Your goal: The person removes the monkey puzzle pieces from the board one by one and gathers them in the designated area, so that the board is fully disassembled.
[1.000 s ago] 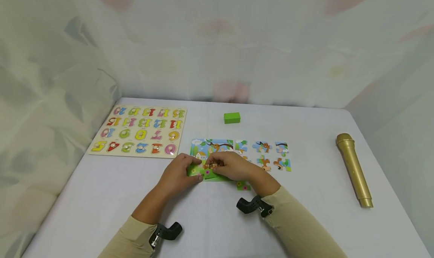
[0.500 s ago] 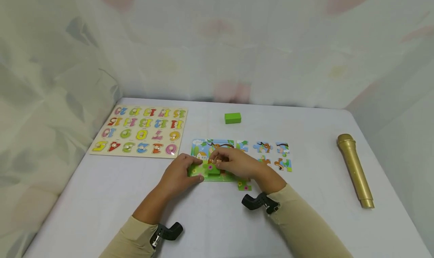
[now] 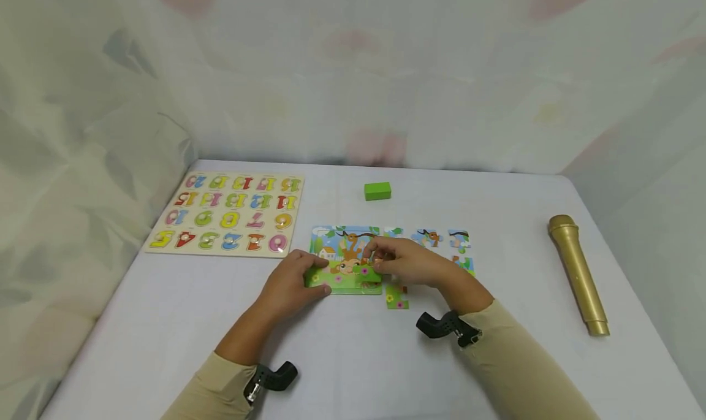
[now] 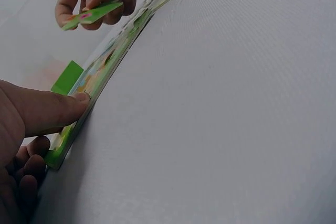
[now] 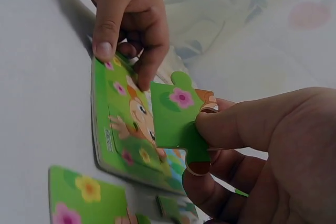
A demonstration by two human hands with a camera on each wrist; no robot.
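Note:
My right hand point(image 3: 410, 262) pinches a green puzzle piece point(image 5: 181, 114) with a pink flower between thumb and fingertips. In the head view this piece is raised over the right part of the puzzle board point(image 3: 337, 283), which carries a monkey picture. My left hand point(image 3: 291, 285) holds the board at its left end, thumb point(image 4: 65, 109) on the near edge and fingers around the left side. Right of the board lies a loose piece with yellow and pink flowers point(image 3: 396, 297). Several more loose pieces point(image 3: 427, 238) lie beyond, some partly hidden by my right hand.
A wooden number board point(image 3: 226, 214) lies at the left of the white table. Behind the puzzle board sits a green block point(image 3: 377, 191). Far to the right lies a gold microphone-shaped object point(image 3: 579, 276). Fabric walls point(image 3: 353, 89) enclose the table.
My right hand has moved right across the board, carrying the pinched piece and uncovering the monkey's face on the board. The left hand has stayed in place.

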